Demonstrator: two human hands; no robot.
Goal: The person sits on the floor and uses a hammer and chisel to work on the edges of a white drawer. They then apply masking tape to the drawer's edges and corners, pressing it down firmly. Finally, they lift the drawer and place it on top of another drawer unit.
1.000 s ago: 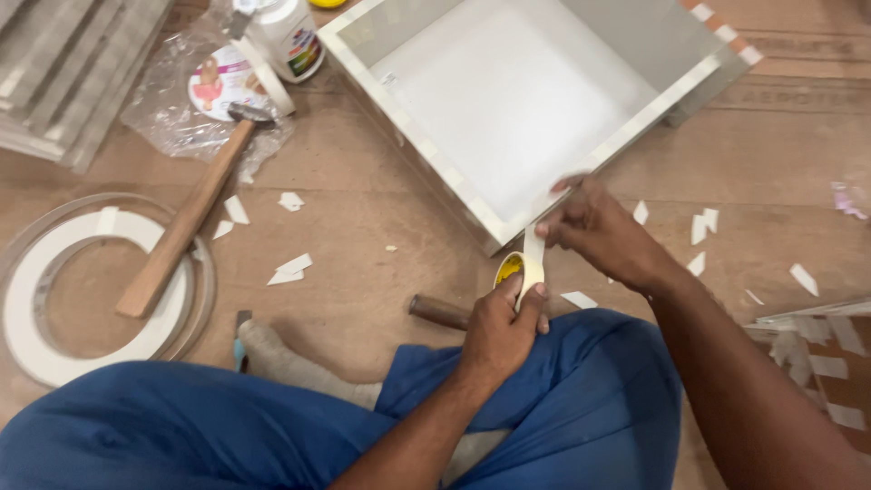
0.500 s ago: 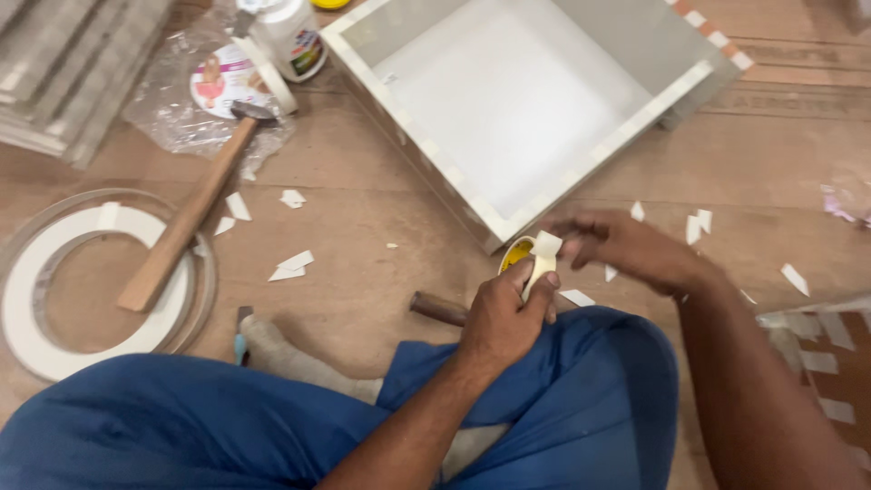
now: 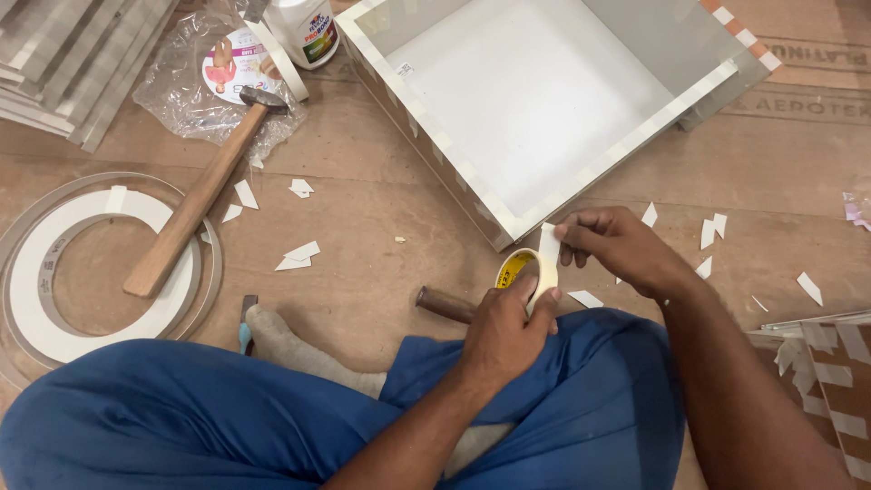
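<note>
The left hand (image 3: 502, 334) grips a tape roll (image 3: 524, 272) above the lap; the right hand's (image 3: 615, 245) fingers (image 3: 570, 232) pinch a strip (image 3: 548, 243) pulled up from it. Just beyond sits a white box (image 3: 544, 100) on the floor (image 3: 381, 236), a hammer (image 3: 200, 195) well left

Bare floor (image 3: 381, 209) lies open between the hammer (image 3: 195, 204) and the box (image 3: 544, 109), with only paper scraps (image 3: 298, 257). The box corner stands just beyond the hands; the knees close off the near side.
</note>
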